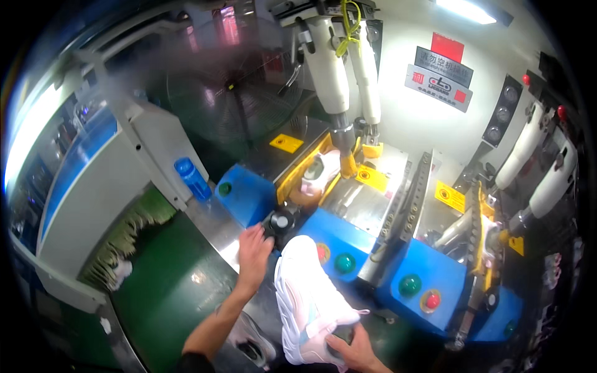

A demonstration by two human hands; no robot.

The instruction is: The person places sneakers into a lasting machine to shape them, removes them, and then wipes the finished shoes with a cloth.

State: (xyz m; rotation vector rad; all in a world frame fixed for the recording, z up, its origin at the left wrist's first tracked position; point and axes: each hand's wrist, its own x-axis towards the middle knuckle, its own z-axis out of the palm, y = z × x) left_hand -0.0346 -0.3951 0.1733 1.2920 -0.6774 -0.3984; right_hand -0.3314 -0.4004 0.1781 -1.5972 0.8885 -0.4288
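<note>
A white sneaker [305, 280] with pale pink and light blue parts is held up by my right hand [356, 349], its toe pointing away from me. That hand grips it at the heel and collar, thumb across the opening. My left hand [254, 256] reaches forward with curled fingers against a black knob [281, 221] at the front of the pressing machine; its fingertips are partly hidden. Behind the knob, another white and pink shoe [320, 174] sits between yellow pads [292, 179], under a white press cylinder [329, 68]. Below my left forearm lies another sneaker [252, 340].
Blue control boxes carry a green button [345, 263] and a red button [431, 301]. At right, a second station [488, 236] holds a shoe under its own cylinders. A blue bottle [193, 179] stands at left, near a machine with a green fringed opening [127, 239]. A large fan [230, 87] stands behind.
</note>
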